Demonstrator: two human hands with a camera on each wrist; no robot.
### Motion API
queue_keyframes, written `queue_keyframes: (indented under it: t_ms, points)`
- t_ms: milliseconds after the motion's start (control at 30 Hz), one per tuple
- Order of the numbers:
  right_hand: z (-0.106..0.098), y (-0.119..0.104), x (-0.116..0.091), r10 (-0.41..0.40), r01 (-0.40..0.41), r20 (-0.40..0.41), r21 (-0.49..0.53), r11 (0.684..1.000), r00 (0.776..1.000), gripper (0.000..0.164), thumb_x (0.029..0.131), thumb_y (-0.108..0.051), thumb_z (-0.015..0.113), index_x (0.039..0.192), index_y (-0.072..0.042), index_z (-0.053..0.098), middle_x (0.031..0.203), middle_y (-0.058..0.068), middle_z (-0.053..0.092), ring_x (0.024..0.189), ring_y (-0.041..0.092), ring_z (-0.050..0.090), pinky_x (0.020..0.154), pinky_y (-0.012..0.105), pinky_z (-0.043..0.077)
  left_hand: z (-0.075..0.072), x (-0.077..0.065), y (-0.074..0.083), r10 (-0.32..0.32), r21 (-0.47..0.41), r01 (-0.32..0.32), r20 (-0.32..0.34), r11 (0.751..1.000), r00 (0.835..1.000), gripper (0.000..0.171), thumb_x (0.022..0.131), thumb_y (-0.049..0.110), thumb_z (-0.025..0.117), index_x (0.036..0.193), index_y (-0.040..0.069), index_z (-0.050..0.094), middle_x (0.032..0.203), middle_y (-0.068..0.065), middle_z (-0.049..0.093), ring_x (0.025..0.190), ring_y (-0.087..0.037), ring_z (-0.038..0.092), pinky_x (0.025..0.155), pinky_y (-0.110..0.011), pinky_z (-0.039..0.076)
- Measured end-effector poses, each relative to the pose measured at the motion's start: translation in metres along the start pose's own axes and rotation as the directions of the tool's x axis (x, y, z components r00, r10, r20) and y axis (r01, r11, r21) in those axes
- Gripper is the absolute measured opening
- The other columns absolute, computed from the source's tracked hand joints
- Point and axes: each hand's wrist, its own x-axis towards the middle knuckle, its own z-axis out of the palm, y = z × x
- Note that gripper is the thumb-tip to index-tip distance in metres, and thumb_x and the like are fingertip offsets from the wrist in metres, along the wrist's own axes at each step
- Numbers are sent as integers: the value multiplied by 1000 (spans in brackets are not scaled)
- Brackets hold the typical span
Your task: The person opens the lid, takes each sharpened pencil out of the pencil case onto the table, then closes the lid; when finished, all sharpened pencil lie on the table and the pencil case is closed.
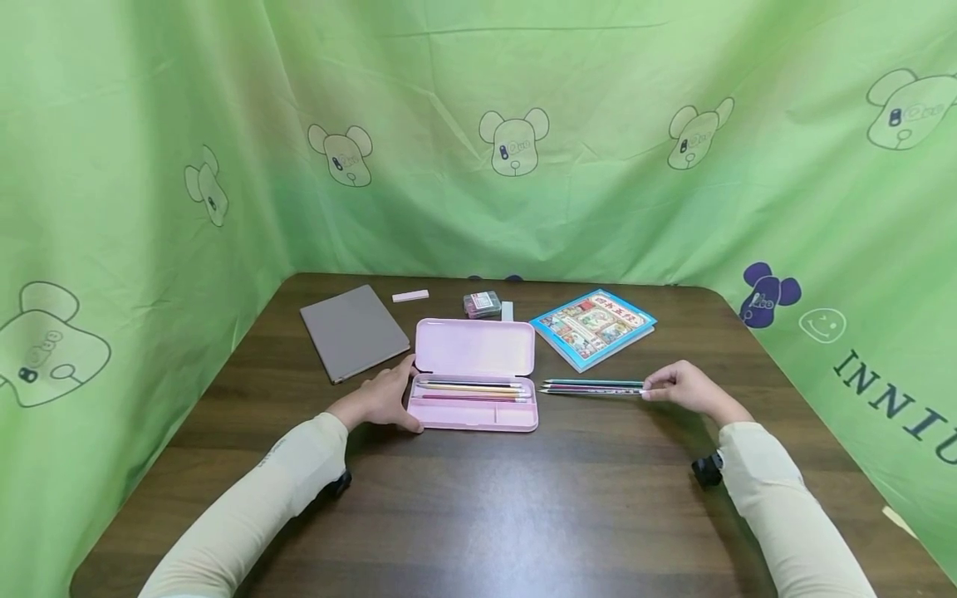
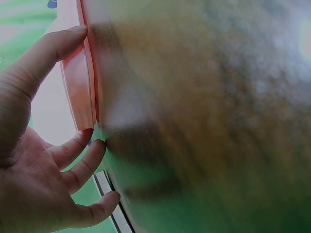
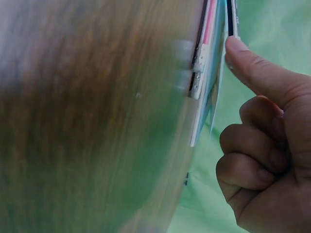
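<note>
A pink pencil case point(image 1: 456, 414) lies with its lid raised at the middle of the table. Several pencils point(image 1: 467, 387) rest in its rear compartment. My left hand point(image 1: 385, 395) grips the case's left end, thumb at the front corner and fingers toward the back; the left wrist view shows the thumb on the pink edge point(image 2: 77, 92). To the right of the case, several loose pencils point(image 1: 591, 386) lie side by side, points toward it. My right hand point(image 1: 686, 388) pinches a pencil point(image 3: 231, 19) at its far end, with the other fingers curled; two eraser ends point(image 3: 198, 73) show apart from the thumb.
Behind the case are a grey notebook point(image 1: 355, 332), a small pink bar point(image 1: 409, 296), a small clear box point(image 1: 482, 304), a pale strip point(image 1: 507, 311) and a blue-edged book point(image 1: 594, 326). Green curtains point(image 1: 419, 208) hang around the wooden table point(image 1: 478, 515).
</note>
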Motion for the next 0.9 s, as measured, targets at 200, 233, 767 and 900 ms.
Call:
queue_keyframes:
  t_ms: [200,233,767,900]
  points:
    - [0,4,5,51,-47,38,-92,995,998,13,77,-16,73,83,-5,71,82,6,69,73,10,52,67,30,43,0,0,0,-1,-2,1,-6,1000,1000,108,58,40,84,140,10,21,133,-7,47,116,-30,44,90,-57,34]
    - [0,5,5,59,-54,39,-102,993,998,13,77,-17,73,83,-5,71,83,6,69,74,10,52,68,31,43,0,0,0,0,-2,0,-7,1000,1000,108,58,40,84,140,10,21,133,-7,47,116,-30,44,90,-57,34]
    - [3,-11,12,41,-40,21,-42,998,999,26,77,-22,74,92,-1,70,82,4,68,68,8,47,62,25,41,0,-1,0,7,1,-7,-7,1000,1000,111,59,40,84,142,8,18,134,-8,46,118,-31,43,91,-60,33]
    - [8,-17,17,29,-28,26,-27,999,999,25,77,-21,74,92,-2,71,81,4,69,65,6,45,61,23,40,0,-1,0,5,2,-5,-7,1000,1000,111,59,40,84,142,7,18,135,-8,47,119,-32,43,91,-61,33]
